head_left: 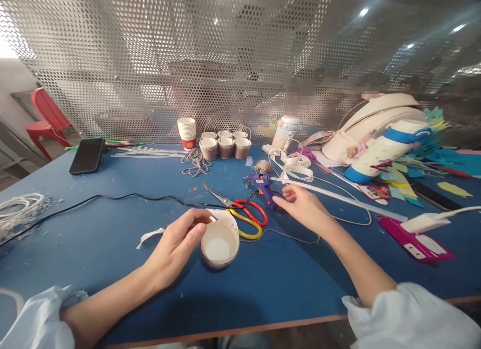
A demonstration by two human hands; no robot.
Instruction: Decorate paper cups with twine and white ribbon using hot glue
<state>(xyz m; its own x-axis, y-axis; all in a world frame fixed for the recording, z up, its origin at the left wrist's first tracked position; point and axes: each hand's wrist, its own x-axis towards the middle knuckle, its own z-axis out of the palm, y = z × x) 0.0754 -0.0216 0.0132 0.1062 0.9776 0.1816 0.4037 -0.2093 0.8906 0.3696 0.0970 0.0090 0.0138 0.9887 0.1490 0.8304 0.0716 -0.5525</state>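
My left hand point(184, 236) grips the rim of a small paper cup point(221, 244) wrapped round the outside in brownish cord. A white ribbon point(223, 218) stands along the cup's far rim, and a ribbon end point(148, 236) sticks out left of the hand. My right hand point(300, 204) is beside the handle of a blue glue gun point(265, 189), its thumb and fingers apart; whether the thumb touches the handle I cannot tell. A long clear glue stick point(338, 199) runs out of the gun's back. Scissors point(253, 219) with red and yellow handles lie behind the cup.
Several cord-wrapped cups point(226, 147) with handles stand by the mesh panel, beside stacked paper cups point(187, 133). A black cable point(131, 195) crosses the table. At right are a power strip point(417, 241), a bottle point(387, 151) and a bag point(361, 128); a phone point(87, 156) lies left.
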